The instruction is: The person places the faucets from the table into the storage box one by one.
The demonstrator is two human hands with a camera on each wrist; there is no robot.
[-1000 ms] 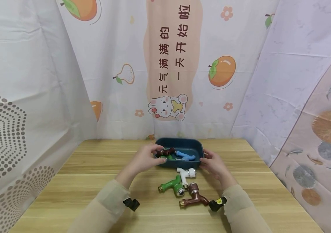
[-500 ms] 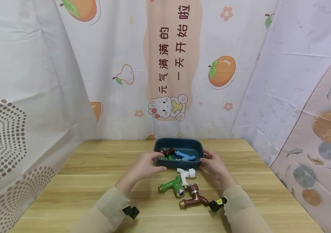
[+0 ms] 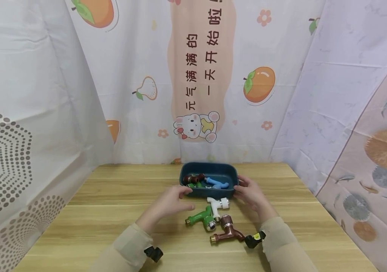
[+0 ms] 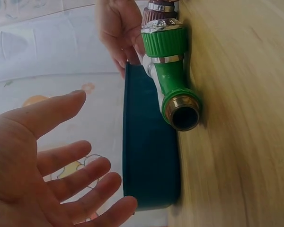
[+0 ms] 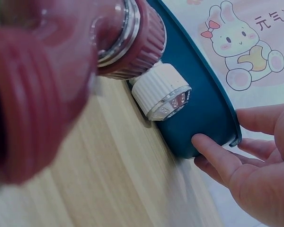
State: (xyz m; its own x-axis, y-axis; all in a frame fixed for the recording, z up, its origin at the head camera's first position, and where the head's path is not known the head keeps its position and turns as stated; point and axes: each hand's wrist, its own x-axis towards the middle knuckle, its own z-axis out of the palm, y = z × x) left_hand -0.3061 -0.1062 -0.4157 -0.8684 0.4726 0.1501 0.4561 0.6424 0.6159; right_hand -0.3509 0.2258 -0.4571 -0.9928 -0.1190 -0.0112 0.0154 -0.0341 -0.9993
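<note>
A dark blue plastic box (image 3: 197,192) sits near the back of the table. My right hand (image 3: 250,193) holds its right end, thumb at the front wall and fingers around the corner, as the right wrist view shows. My left hand (image 3: 169,204) is by the front left corner, its fingers spread and holding nothing. Inside the box lie a blue tap (image 3: 216,183), a maroon tap (image 3: 193,178) and a green tap (image 3: 197,185), partly hidden by the front wall. In front of it lie a white tap (image 3: 215,206), a green faucet (image 3: 198,216) and a maroon faucet (image 3: 227,231).
Printed curtains (image 3: 139,124) hang behind the wooden table (image 3: 112,200) and along both sides. A black wrist camera (image 3: 153,254) is strapped on the left sleeve, another camera (image 3: 254,240) on the right, close to the maroon faucet.
My left hand has come off the box's left end and drawn back toward me, its fingers opening. My right hand has stayed on the right end; the taps have not moved.
</note>
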